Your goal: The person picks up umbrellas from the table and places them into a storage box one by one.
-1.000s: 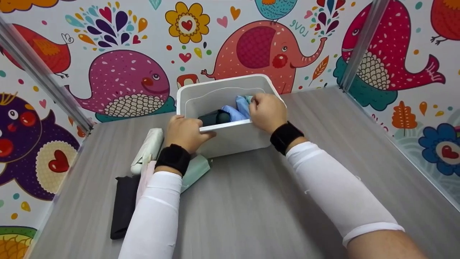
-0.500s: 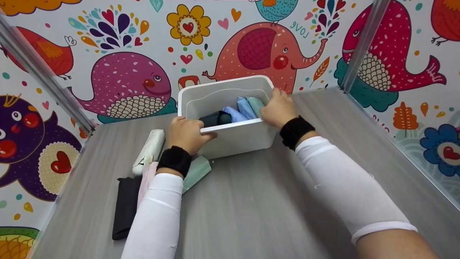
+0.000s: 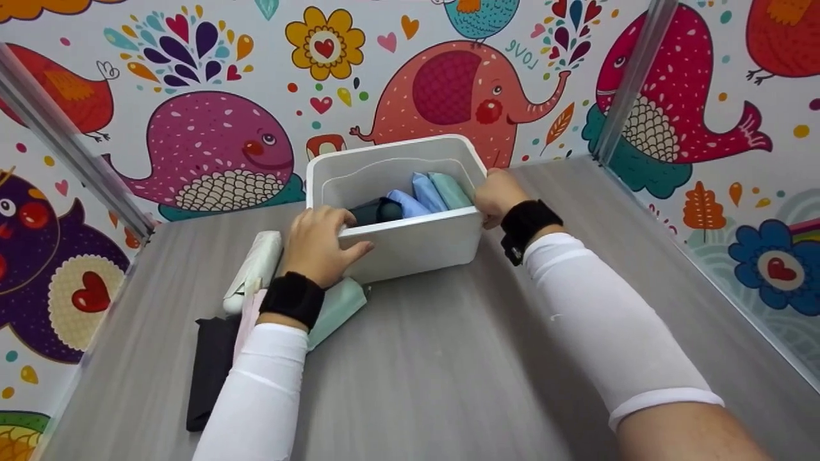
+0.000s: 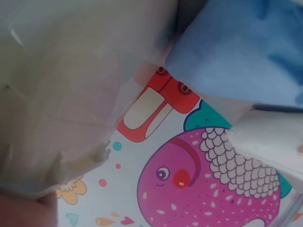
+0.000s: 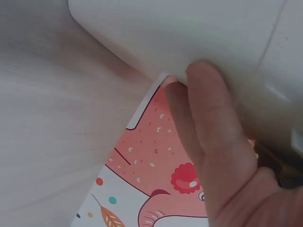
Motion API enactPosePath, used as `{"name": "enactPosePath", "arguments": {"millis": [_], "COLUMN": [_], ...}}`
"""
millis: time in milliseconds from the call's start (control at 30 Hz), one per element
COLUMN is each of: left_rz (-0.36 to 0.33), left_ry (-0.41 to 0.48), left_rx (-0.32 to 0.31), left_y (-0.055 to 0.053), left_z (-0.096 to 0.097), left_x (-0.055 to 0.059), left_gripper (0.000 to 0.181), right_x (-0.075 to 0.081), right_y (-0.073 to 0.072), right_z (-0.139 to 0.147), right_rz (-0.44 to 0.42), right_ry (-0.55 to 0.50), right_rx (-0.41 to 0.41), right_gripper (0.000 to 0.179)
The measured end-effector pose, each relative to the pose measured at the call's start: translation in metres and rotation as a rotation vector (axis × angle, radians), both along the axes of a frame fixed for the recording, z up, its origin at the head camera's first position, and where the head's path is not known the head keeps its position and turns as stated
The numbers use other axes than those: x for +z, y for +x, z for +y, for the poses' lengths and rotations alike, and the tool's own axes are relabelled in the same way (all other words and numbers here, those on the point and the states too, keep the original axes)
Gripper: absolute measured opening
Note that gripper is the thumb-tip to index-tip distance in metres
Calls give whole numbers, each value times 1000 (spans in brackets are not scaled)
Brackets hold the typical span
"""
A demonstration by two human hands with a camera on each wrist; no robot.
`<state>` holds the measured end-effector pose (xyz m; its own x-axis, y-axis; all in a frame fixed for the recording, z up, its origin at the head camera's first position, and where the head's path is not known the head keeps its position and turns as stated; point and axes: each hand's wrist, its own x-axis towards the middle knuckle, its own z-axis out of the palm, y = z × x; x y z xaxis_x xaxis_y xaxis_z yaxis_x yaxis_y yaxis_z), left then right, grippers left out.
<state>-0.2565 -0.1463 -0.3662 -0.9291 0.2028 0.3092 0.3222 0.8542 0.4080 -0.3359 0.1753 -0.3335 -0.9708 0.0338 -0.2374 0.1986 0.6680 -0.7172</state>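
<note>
A white plastic bin (image 3: pixel 416 246) stands at the back of the table. My left hand (image 3: pixel 318 243) lies at its front left corner, fingers hooked over the rim and thumb along the front wall. At the front right corner my right hand (image 3: pixel 503 197) touches the outer side; the right wrist view shows its fingers (image 5: pixel 213 109) nearly straight against the wall. Inside the bin lie a dark bundle (image 3: pixel 378 211), two blue bundles (image 3: pixel 428 192) and a mint green bundle (image 3: pixel 450 190), which look like folded umbrellas.
Left of the bin lie a white folded umbrella (image 3: pixel 255 269), a black one (image 3: pixel 211 368), a pink one (image 3: pixel 246 320) partly under my left forearm, and a mint green one (image 3: pixel 339 304) by my wrist. A wall with cartoon animals (image 3: pixel 221 141) rises behind the bin.
My right hand has let go of the mint green bundle inside the bin and moved to the bin's outer right side. The left hand stays at the left corner, its thumb slightly more spread.
</note>
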Motion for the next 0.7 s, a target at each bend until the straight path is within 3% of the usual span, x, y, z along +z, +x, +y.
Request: {"name": "enactPosePath", "arguments": {"millis": [167,300,500,700], "left_rz": [-73,-156,-240,-292], "left_ry": [78,114,73,-33], "left_rx": [6,44,66,37], "left_y": [16,31,54,72], "left_z": [-12,-29,-48,-50], "left_x": [-9,-18,-27,-33], "left_gripper": [101,123,128,123], "right_x": [-1,0,0,-2], "right_y": [-1,-1,-1,0], "right_z": [-2,-2,-3,-2], "right_rz": [-6,-4,3,-4], "right_ry": [28,44,64,25], "right_rx": [-2,5,-8,-18], "right_gripper": [46,47,48,49]}}
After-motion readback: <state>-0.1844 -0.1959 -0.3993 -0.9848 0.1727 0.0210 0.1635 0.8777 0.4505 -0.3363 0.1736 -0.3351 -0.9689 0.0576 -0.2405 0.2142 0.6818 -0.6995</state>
